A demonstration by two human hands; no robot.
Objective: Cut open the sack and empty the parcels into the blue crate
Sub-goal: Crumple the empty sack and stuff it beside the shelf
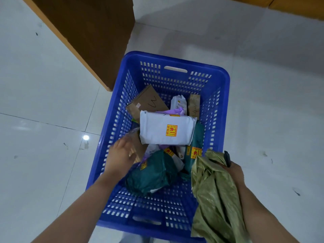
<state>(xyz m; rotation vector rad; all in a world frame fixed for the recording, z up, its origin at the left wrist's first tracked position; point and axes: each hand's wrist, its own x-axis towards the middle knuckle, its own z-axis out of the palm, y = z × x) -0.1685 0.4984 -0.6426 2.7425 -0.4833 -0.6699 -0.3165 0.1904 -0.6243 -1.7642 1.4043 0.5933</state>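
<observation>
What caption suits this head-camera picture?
Parcels lie in the blue crate; right hand grips the emptied green sack.

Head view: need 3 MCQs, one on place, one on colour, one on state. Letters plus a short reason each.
1. Where does the white parcel lie?
A. on the floor
B. in the blue crate, on top of other parcels
C. in the left hand

2. What colour is the sack?
A. olive green
B. red
C. black

3. What is the right hand doing?
A. resting flat on the floor
B. hanging idle
C. gripping the limp sack along with a dark tool

Answers: 1 B, it sits inside the crate walls over purple and green packets. 2 A, the woven cloth is olive. 3 C, the fingers are curled round the sack's bunched top.
</observation>
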